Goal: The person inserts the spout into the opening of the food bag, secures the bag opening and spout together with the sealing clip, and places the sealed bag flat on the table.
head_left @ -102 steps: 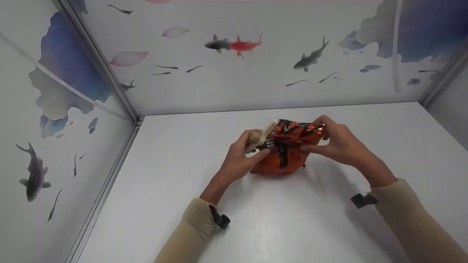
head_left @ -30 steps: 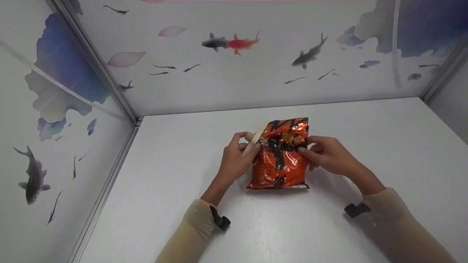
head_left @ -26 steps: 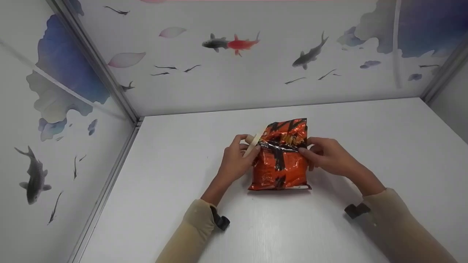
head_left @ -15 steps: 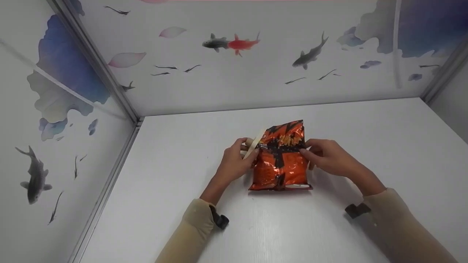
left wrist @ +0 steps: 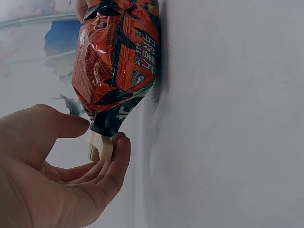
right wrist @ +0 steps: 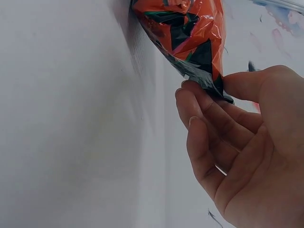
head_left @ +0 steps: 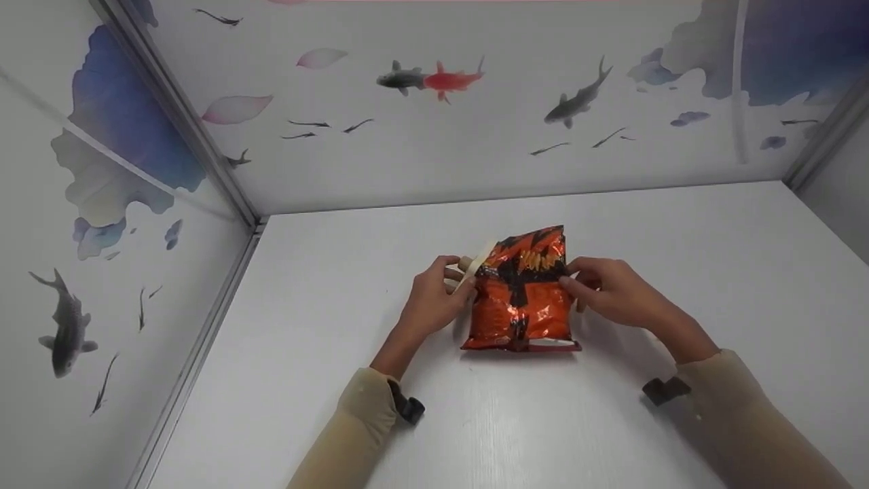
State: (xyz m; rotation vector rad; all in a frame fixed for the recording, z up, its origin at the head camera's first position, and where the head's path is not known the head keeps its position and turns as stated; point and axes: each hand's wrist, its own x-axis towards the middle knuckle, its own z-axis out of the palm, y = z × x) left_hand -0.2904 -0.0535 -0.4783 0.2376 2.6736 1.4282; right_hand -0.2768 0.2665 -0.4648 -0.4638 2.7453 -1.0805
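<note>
An orange and black foil snack bag (head_left: 523,316) is held up at the middle of the white table, its lower edge at the tabletop. On its upper left side sits a cream sealing clip (head_left: 479,262), set at a slant. My left hand (head_left: 436,299) pinches the clip at the bag's edge; in the left wrist view the thumb lies at one side and the fingers curl behind the clip (left wrist: 100,146). With thumb and fingertips, my right hand (head_left: 614,292) pinches the bag's right edge, seen gathered to a dark corner (right wrist: 209,78) in the right wrist view.
The white table (head_left: 326,285) meets a back wall (head_left: 475,163) printed with fish and petals. Another printed panel (head_left: 41,217) stands along the left side, joined by a metal frame post (head_left: 183,122).
The bag has gone from tipped and bunched to more upright, its front showing. My right hand has moved from its upper right corner down to the side edge. Lately both hands barely shift.
</note>
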